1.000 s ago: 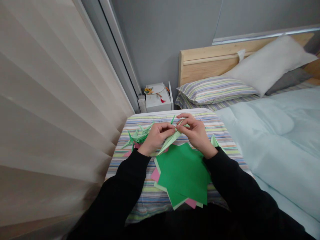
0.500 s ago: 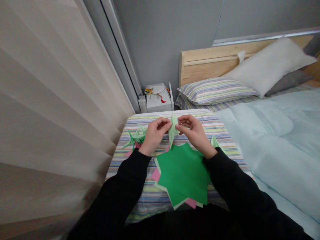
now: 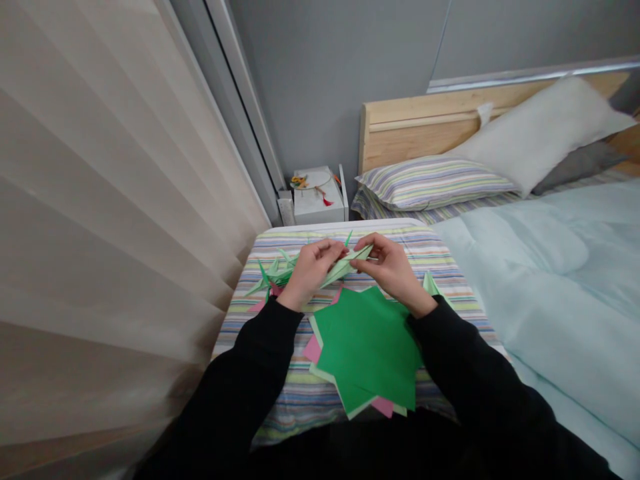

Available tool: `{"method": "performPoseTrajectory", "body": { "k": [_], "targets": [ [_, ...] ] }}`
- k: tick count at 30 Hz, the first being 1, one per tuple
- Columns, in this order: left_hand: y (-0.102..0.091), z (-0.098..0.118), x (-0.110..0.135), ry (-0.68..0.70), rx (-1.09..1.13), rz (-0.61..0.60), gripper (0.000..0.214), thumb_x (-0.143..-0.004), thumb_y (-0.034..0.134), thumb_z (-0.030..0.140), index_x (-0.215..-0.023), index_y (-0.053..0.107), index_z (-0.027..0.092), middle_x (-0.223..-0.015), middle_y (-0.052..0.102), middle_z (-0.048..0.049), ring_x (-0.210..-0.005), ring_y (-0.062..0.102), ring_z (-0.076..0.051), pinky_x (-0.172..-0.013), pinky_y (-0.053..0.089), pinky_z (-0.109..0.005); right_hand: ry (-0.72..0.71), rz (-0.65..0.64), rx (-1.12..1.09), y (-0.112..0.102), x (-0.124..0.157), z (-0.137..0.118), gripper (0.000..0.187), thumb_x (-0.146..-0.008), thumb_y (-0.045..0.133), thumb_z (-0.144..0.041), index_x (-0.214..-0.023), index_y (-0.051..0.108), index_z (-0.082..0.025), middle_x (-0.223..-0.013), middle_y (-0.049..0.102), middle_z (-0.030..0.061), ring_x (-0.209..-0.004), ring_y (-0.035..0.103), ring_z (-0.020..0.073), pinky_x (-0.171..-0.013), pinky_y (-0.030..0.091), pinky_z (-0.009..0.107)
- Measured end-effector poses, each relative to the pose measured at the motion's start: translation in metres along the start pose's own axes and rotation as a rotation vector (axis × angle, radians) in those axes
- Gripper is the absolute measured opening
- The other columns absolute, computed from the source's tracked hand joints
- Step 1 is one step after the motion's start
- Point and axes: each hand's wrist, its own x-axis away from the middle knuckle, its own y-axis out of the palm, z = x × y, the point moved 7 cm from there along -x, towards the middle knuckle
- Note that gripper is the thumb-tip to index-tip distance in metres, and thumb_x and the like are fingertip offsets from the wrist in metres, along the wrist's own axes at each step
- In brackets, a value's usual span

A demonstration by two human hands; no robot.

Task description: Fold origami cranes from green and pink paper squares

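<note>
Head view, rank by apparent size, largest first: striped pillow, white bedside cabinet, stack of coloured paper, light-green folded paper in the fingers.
1. Stack of coloured paper
2. Striped pillow
3. White bedside cabinet
4. Light-green folded paper, partly covered

Apparent size only: the stack is nearer the camera.

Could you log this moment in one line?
left hand: holds folded light-green paper | right hand: holds same paper | nearby: green sheets, striped cloth

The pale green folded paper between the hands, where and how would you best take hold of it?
Probably by the narrow upper-right end of the pale green folded paper, pinched lightly from the right, as the right hand does: it slants up that way, and the left hand is at its left edge.
</note>
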Motion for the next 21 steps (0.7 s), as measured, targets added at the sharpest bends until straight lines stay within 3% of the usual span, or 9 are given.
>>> {"method": "performPoseTrajectory", "body": {
  "k": [3, 7, 13, 21],
  "targets": [
    [-0.006, -0.004, 0.002, -0.114, 0.182, 0.065, 0.045, -0.077, 0.079, 0.058, -0.089, 0.073, 0.015, -0.084, 0.073, -0.0053, -0.073, 0.069, -0.017, -0.063, 0.055, -0.028, 0.026, 0.192, -0.094, -0.015, -0.002, 0.005, 0.022, -0.07, 0.082, -0.026, -0.081, 0.064, -0.02, -0.076, 0.063, -0.0024, -0.061, 0.06, 0.0132, -0.06, 0.054, 0.031],
    [-0.005, -0.005, 0.004, -0.185, 0.33, 0.058, 0.04, -0.065, 0.092, 0.037, -0.093, 0.071, 0.017, -0.089, 0.074, -0.0038, -0.074, 0.071, -0.015, -0.064, 0.056, -0.025, 0.041, 0.304, -0.196, -0.023, -0.002, 0.011, 0.025, -0.066, 0.086, -0.029, -0.074, 0.063, -0.021, -0.075, 0.062, -0.002, -0.068, 0.064, 0.0159, -0.067, 0.06, 0.035],
    [0.001, -0.01, 0.001, -0.136, 0.229, 0.047, 0.034, -0.061, 0.093, 0.034, -0.077, 0.072, 0.012, -0.069, 0.068, -0.0009, -0.06, 0.061, -0.009, -0.056, 0.047, -0.02, 0.032, 0.122, -0.084, -0.006, -0.001, 0.007, 0.019, -0.07, 0.084, -0.029, -0.074, 0.068, -0.019, -0.075, 0.069, 0.0009, -0.072, 0.065, 0.0163, -0.073, 0.054, 0.034],
    [0.001, -0.013, 0.0, -0.058, 0.029, -0.007, 0.026, -0.07, 0.085, 0.033, -0.065, 0.07, 0.012, -0.053, 0.058, 0.002, -0.047, 0.047, -0.006, -0.048, 0.034, -0.021, 0.023, -0.043, -0.024, 0.006, 0.0, 0.003, 0.021, -0.084, 0.073, -0.037, -0.079, 0.067, -0.018, -0.071, 0.065, -0.0001, -0.063, 0.056, 0.013, -0.061, 0.043, 0.028]
  ]
}}
